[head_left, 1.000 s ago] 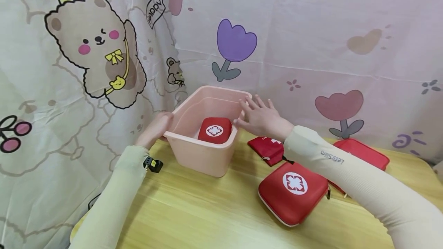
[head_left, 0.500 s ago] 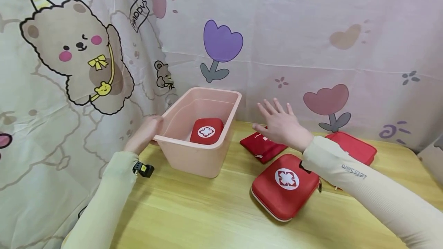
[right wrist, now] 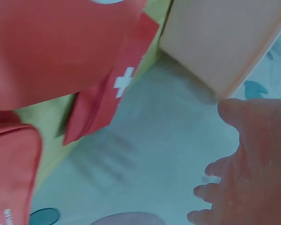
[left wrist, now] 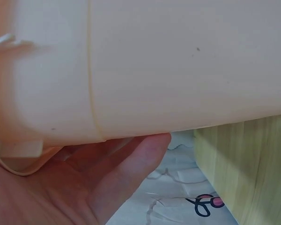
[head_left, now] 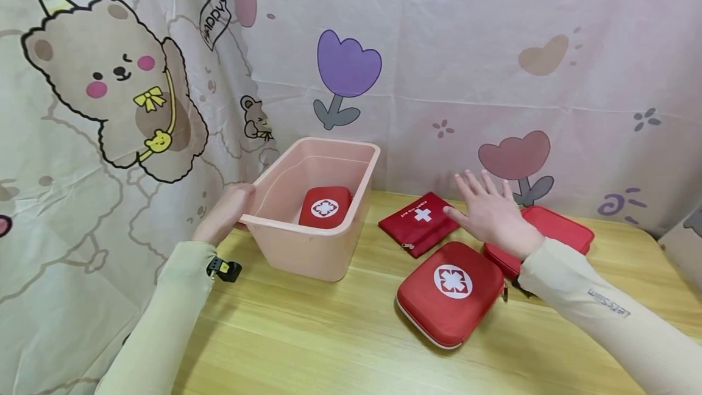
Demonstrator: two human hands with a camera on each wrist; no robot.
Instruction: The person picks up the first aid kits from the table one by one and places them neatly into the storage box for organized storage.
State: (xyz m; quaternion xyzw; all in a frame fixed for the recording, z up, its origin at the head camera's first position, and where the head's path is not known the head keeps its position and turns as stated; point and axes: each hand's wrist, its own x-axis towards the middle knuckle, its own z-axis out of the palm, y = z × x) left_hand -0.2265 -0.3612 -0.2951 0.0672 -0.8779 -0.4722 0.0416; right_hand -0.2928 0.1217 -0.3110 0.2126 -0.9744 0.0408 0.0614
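In the head view a pink plastic bin stands at the left of the table, a small red first-aid case inside it. My left hand holds the bin's left side at the rim; the left wrist view has its fingers against the outer wall. My right hand, fingers spread and holding nothing, hovers over a red zip case and partly hides it. Between bin and hand lies a flat red first-aid pouch. Nearer stands a larger red first-aid case with a white round emblem.
The light wood table carries all of this. A printed cloth hangs behind and along the left side, close to the bin. Beyond the table's right edge is more pale cloth.
My right hand has left the bin's right rim and moved right, uncovering the pouch, to above the zip case. My left hand stays on the bin. The head view has turned slightly right.
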